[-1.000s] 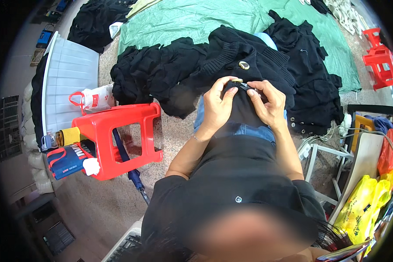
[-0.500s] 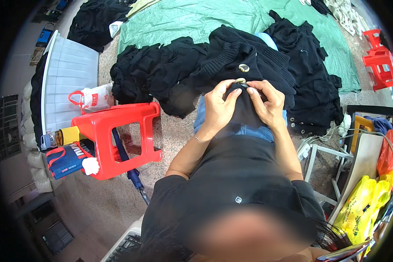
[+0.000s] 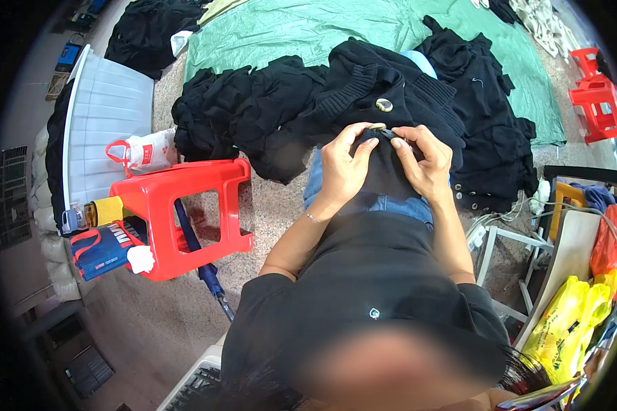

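Note:
A black knitted cardigan (image 3: pixel 363 75) with ribbed bands lies bunched across my lap. One large pale-rimmed button (image 3: pixel 384 105) shows on its front, beyond my fingers. Closer in, a second button (image 3: pixel 377 126) sits at the edge where my left hand (image 3: pixel 343 164) pinches the knit between thumb and fingers. My right hand (image 3: pixel 425 161) is closed just beside it, thumb and forefinger on a small dark piece at that edge. Whether this piece is cloth or something separate, I cannot tell. My fingertips hide part of the edge.
More black knitwear is heaped to the left (image 3: pixel 247 103) and right (image 3: pixel 487 123) on a green sheet (image 3: pixel 288 34). A red stool (image 3: pixel 185 175) stands left, holding a bottle and blue bag, near a pale plastic bin (image 3: pixel 110 103). Yellow bags (image 3: pixel 569 329) lie right.
My right hand has shifted slightly right, drawing the small dark piece away from the left fingertips. My left hand keeps its pinch by the button.

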The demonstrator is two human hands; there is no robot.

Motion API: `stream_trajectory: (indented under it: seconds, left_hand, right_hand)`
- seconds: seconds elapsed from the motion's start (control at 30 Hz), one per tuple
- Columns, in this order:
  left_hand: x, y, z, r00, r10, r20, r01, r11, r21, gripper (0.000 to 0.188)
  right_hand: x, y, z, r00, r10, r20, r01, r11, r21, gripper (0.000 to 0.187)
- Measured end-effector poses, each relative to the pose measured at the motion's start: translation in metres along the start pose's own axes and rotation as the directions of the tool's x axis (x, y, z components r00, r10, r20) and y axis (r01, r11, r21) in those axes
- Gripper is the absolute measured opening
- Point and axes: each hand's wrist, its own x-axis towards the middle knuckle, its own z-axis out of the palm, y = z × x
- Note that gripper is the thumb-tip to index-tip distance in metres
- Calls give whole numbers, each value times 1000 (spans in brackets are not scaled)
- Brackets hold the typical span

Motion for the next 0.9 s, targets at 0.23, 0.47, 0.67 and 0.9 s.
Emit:
stream_trajectory:
  seconds: [0.23,0.47,0.67,0.9]
  left_hand:
    - [-1,1,-2,997,-34,65,36,999,-31,21]
    - [-1,1,-3,996,-20,83,19,1000,12,21]
    - [-2,1,-3,996,-33,82,31,999,29,21]
    - [0,-5,-2,993,-63,97,69,996,-58,26]
  right_hand:
    - [0,-1,1,999,-46,0,46,997,-54,13]
    - [-1,-2,3,999,-37,8,38,998,-45,14]
    - [-2,1,6,997,-76,-4,75,995,-71,12]
    - [1,4,8,908,408,90,-379,713,589,22]
